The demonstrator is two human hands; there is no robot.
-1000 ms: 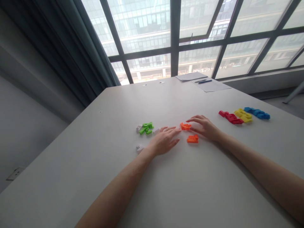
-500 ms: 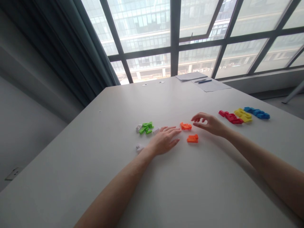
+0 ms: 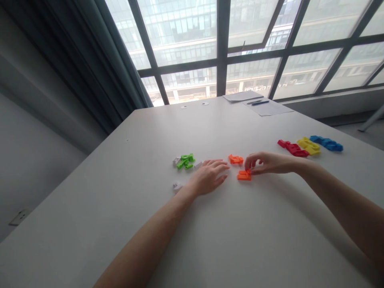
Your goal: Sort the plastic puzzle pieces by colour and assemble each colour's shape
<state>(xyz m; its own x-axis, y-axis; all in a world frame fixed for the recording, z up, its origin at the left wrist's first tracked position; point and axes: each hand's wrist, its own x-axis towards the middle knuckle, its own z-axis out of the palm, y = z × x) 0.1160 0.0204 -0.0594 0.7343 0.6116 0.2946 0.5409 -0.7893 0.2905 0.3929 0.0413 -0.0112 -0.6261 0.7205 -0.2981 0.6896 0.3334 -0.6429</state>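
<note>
My right hand (image 3: pixel 259 162) has its thumb and fingertips closed on the right end of an orange plastic piece (image 3: pixel 243 176), which lies on the white table. Just behind it lies a second orange plastic piece (image 3: pixel 235 159), apart from my fingers. My left hand (image 3: pixel 210 177) rests palm down on the table to the left of the orange pieces, fingers stretched out and nothing held. Beside its far edge are green plastic pieces (image 3: pixel 186 161) and a white piece (image 3: pixel 198 165). Another white piece (image 3: pixel 177 187) lies near my left wrist, partly covered.
To the right lie red pieces (image 3: pixel 295 150), yellow pieces (image 3: pixel 310 146) and blue pieces (image 3: pixel 327 143), side by side. Papers (image 3: pixel 270 109) with pens (image 3: pixel 260 103) lie at the table's far end, by the window. A dark curtain (image 3: pixel 90 60) hangs at the left.
My right hand has come down toward me, from beside the farther orange piece to the nearer one, and its fingers have closed there. My left hand has stayed put.
</note>
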